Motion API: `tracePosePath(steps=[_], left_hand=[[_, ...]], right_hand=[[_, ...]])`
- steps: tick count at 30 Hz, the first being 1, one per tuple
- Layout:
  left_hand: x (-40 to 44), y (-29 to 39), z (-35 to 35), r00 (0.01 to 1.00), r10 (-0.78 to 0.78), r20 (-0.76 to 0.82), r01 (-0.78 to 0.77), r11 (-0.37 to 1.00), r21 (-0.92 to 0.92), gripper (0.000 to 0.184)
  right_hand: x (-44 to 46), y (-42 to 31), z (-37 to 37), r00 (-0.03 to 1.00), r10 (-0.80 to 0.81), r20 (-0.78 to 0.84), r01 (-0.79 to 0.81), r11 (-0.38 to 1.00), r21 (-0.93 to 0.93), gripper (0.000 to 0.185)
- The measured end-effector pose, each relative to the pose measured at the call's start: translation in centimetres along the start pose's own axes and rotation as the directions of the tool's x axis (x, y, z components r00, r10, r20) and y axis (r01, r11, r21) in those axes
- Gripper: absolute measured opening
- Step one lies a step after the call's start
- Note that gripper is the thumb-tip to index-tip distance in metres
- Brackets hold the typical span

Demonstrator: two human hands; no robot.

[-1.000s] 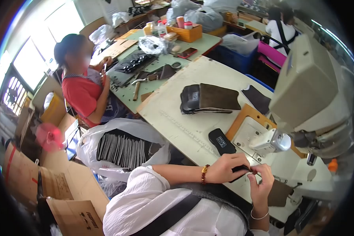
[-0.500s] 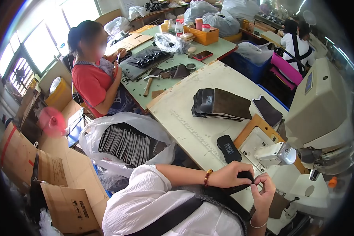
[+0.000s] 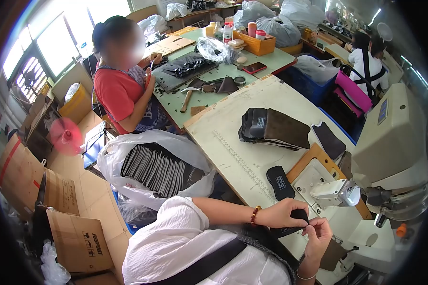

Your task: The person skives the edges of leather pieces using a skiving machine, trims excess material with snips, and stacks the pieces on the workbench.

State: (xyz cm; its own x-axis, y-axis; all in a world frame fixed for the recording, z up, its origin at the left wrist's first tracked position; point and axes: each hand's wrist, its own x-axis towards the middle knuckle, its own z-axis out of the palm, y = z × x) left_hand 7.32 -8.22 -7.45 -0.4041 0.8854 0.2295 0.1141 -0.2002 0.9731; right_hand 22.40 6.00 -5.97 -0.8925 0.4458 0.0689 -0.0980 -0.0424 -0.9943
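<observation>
I see the left hand [image 3: 285, 213] grasping a black piece [image 3: 286, 231] over the near edge of the white table [image 3: 223, 116], left of the sewing machine [image 3: 390, 137]. The right hand [image 3: 316, 235] has thumb and finger closed together at its right edge; whether they grip it, I cannot tell. A stack of dark pieces [image 3: 283, 129] lies farther on the table.

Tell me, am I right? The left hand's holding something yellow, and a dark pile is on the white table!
Not quite: the piece in the left hand is black, not yellow, as the head view shows. The dark pile is on the white table, as you say.
</observation>
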Motion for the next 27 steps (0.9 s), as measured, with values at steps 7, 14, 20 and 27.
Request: tracePosePath(steps=[7,14,20,27], left_hand=[[0.1,-0.2,0.0,1.0,-0.023,0.016,0.024,0.998,-0.066,0.023],[0.4,-0.9,-0.3,0.991,-0.042,0.124,0.061,0.987,-0.147,0.021],[0.4,-0.6,-0.4,0.985,-0.07,0.16,0.098,0.979,-0.177,0.02],[0.3,-1.2,-0.4,0.993,-0.002,0.116,0.008,0.999,-0.052,0.021]], right_hand=[[0.3,0.2,-0.1,0.998,0.055,-0.031,-0.051,0.993,0.104,0.006],[0.1,0.0,0.0,0.995,0.101,0.025,-0.103,0.987,0.122,0.008],[0.0,0.0,-0.4,0.993,0.108,0.043,-0.113,0.983,0.147,0.009],[-0.4,-0.6,-0.1,1.0,0.023,-0.003,-0.023,0.993,-0.114,0.008]])
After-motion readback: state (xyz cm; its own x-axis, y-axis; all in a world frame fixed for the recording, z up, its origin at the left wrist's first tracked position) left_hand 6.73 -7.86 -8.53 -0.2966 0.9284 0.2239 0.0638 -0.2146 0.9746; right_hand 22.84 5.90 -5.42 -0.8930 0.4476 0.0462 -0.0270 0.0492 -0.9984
